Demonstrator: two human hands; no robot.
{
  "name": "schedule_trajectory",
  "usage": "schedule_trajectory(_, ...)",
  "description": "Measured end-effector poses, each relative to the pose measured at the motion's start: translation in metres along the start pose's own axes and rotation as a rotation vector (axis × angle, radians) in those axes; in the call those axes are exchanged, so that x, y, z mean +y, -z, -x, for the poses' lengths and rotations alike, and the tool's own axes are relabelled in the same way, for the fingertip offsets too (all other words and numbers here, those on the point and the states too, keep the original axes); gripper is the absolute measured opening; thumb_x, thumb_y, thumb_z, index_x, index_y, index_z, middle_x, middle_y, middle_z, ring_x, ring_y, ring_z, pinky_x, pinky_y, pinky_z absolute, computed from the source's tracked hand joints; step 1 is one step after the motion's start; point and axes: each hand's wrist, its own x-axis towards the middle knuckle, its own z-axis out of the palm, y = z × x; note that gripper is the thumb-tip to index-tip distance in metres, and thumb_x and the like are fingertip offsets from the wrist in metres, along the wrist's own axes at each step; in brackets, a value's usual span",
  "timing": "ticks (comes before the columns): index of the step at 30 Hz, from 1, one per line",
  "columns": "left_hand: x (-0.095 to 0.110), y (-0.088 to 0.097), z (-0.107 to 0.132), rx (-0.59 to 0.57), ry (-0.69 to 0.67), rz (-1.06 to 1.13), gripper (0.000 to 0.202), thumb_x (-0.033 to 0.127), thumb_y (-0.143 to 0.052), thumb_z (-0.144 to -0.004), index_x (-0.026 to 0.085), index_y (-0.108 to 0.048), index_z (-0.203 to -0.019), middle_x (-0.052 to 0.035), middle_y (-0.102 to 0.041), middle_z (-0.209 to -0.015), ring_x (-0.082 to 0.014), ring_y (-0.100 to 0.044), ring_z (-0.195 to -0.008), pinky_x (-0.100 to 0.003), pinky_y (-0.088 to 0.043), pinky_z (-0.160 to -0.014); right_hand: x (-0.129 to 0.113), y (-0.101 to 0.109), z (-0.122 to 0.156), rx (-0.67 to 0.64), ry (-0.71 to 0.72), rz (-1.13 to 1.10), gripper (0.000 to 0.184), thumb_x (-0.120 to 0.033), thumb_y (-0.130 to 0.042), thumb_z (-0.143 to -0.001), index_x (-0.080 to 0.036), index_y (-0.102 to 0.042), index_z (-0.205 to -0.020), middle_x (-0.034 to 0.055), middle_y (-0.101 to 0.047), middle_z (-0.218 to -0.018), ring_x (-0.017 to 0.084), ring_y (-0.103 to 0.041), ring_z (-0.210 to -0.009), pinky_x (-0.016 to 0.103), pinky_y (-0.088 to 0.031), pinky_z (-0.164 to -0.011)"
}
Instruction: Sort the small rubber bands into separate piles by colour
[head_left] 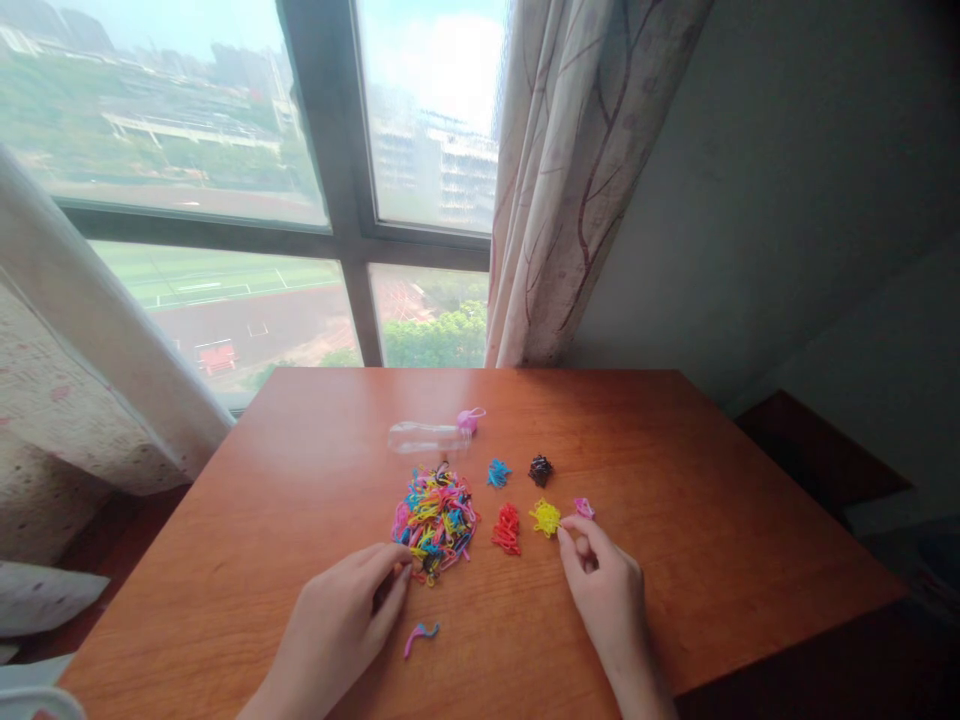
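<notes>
A heap of mixed-colour small rubber bands [435, 515] lies on the wooden table [300, 470]. My left hand [337, 615] is at its near left edge, thumb and forefinger pinched together; what is between them, if anything, is hidden. Thumb and forefinger of my right hand [606, 575] also pinch, touching the right edge of a pile of yellow rubber bands [545, 517]; whether one is held cannot be made out. Around that pile are a red pile [507, 529], a blue pile [499, 473], a black pile [540, 470] and a small pink pile [584, 509].
Behind the heap, a clear plastic bottle [424, 437] lies on its side, with a pink looped piece [470, 420] at its right end. A pink-and-blue curved piece [420, 637] lies between my hands. A window and curtains [570, 180] stand beyond the table.
</notes>
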Motion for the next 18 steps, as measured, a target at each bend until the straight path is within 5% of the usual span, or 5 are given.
schedule_trajectory(18,0.002,0.003,0.0,-0.006,-0.003,-0.006,0.02,0.03,-0.046,-0.092,0.027,-0.066,-0.095,0.0004,-0.075,-0.094,-0.0166,-0.072,-0.081,-0.023,-0.052,-0.07,0.007,0.003,-0.006,-0.068,0.017,0.05,0.036,-0.046,-0.048,-0.095,-0.019,-0.07,-0.087,-0.0003,-0.056,-0.056,0.014,-0.055,-0.049,0.022,-0.041,-0.052)
